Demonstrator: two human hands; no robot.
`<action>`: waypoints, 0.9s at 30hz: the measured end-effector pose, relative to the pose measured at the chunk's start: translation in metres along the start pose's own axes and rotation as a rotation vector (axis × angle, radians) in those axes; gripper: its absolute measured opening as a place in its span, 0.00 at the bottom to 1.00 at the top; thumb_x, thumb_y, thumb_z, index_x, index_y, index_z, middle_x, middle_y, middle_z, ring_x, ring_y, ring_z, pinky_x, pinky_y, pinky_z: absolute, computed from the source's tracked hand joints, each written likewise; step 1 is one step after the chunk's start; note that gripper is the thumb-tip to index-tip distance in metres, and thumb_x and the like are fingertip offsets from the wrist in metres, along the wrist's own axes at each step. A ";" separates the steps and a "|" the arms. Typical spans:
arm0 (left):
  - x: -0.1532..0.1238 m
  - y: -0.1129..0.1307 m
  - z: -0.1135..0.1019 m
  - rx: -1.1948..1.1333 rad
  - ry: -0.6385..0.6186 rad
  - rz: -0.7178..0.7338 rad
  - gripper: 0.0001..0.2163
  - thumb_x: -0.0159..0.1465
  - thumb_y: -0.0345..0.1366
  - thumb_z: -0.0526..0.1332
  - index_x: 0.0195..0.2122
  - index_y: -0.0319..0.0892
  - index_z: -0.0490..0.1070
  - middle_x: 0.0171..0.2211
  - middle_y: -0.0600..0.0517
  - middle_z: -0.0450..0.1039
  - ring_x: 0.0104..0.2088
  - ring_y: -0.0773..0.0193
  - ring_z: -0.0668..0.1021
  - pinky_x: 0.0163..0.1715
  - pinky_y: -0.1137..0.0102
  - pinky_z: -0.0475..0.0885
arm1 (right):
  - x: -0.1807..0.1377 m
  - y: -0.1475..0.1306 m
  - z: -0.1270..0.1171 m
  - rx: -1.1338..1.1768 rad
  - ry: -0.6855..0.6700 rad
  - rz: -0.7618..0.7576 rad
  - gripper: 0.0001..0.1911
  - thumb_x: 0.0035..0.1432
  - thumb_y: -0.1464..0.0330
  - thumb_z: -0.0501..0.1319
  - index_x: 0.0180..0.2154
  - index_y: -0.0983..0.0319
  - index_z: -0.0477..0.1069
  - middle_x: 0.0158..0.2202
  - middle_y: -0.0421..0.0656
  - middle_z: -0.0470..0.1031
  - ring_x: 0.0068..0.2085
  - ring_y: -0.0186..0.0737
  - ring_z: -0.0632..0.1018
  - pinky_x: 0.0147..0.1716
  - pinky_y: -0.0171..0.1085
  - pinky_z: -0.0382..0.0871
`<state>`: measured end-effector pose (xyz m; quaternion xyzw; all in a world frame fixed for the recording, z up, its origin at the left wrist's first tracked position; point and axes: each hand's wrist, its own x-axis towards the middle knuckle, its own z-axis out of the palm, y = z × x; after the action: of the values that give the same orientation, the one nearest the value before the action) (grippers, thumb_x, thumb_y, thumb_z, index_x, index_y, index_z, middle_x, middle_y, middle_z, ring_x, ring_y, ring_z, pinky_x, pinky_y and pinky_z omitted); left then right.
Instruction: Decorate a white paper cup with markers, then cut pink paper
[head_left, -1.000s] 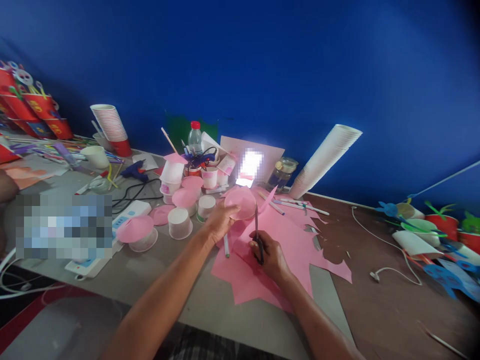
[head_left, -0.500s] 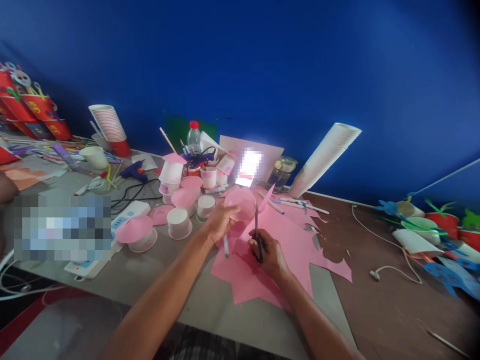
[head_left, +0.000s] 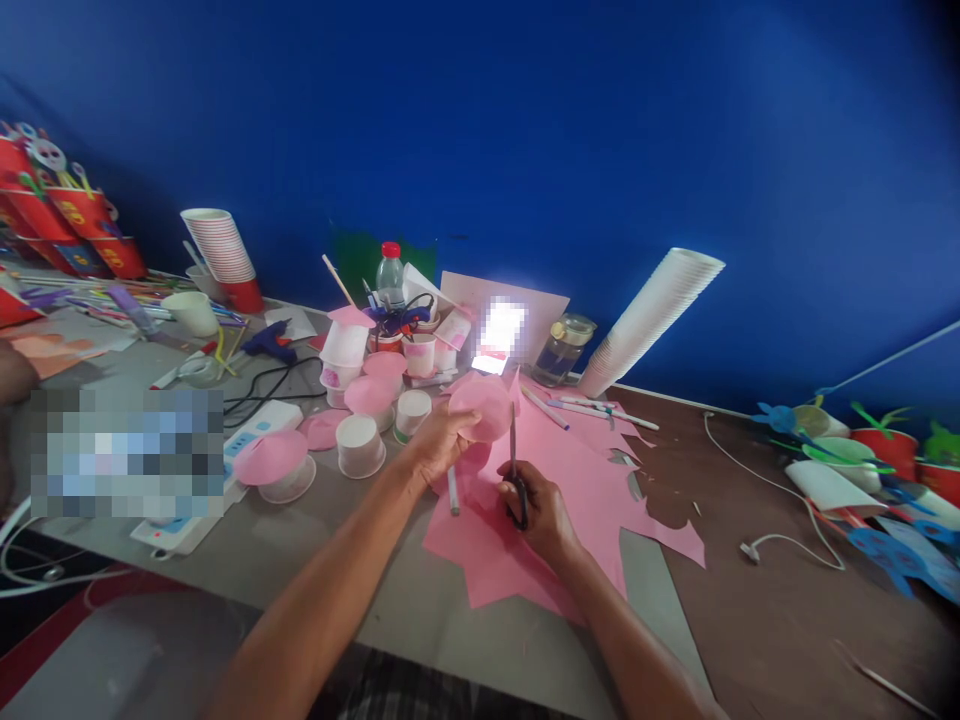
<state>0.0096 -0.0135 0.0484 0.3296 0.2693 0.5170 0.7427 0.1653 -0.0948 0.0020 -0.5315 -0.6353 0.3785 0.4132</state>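
Note:
Between thumb and fingers, my left hand (head_left: pixel 442 440) pinches a round piece of pink paper (head_left: pixel 484 408), held up above the table. My right hand (head_left: pixel 546 508) is closed on the dark handles of scissors (head_left: pixel 513 455), whose blades point upward along the paper's right edge. Under both hands lie large jagged sheets of pink paper (head_left: pixel 555 520). A marker (head_left: pixel 453 490) rests on them beside my left hand. To the left stand upturned white paper cups (head_left: pixel 360 446), and a pink disc (head_left: pixel 270 457) tops one of them.
A tall leaning stack of paper cups (head_left: pixel 656 315) and a glass jar (head_left: pixel 564 350) stand by the blue wall. A power strip (head_left: pixel 187 520), a glue gun (head_left: pixel 271 342) and its cable lie left. Decorated cups (head_left: pixel 844 455) and a white cable (head_left: pixel 795 545) are right. Another person's hand (head_left: pixel 15 372) shows far left.
The pink strip that stuck out right of the blades has swung or dropped away from the disc's edge. Both hands keep nearly the same place.

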 end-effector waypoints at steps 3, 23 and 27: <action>0.001 0.000 -0.002 -0.001 0.002 -0.001 0.22 0.43 0.30 0.71 0.42 0.36 0.76 0.35 0.46 0.80 0.41 0.56 0.80 0.44 0.65 0.71 | -0.001 0.002 0.000 0.002 -0.009 -0.015 0.14 0.60 0.57 0.55 0.37 0.62 0.65 0.19 0.34 0.64 0.20 0.30 0.64 0.21 0.31 0.59; 0.000 -0.001 -0.002 0.039 0.001 -0.014 0.16 0.44 0.33 0.72 0.35 0.39 0.76 0.26 0.52 0.78 0.35 0.59 0.79 0.38 0.68 0.70 | 0.001 0.003 -0.001 0.022 -0.010 0.015 0.17 0.60 0.53 0.56 0.38 0.62 0.65 0.19 0.34 0.64 0.21 0.31 0.63 0.21 0.31 0.58; 0.001 -0.001 -0.003 0.034 0.006 -0.020 0.15 0.43 0.31 0.72 0.33 0.39 0.75 0.26 0.52 0.78 0.33 0.61 0.79 0.36 0.69 0.69 | 0.000 0.004 -0.001 0.032 -0.013 -0.001 0.17 0.61 0.54 0.56 0.37 0.62 0.65 0.19 0.34 0.63 0.21 0.31 0.63 0.21 0.31 0.58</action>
<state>0.0081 -0.0120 0.0461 0.3380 0.2837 0.5059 0.7412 0.1678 -0.0937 -0.0012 -0.5219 -0.6320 0.3919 0.4177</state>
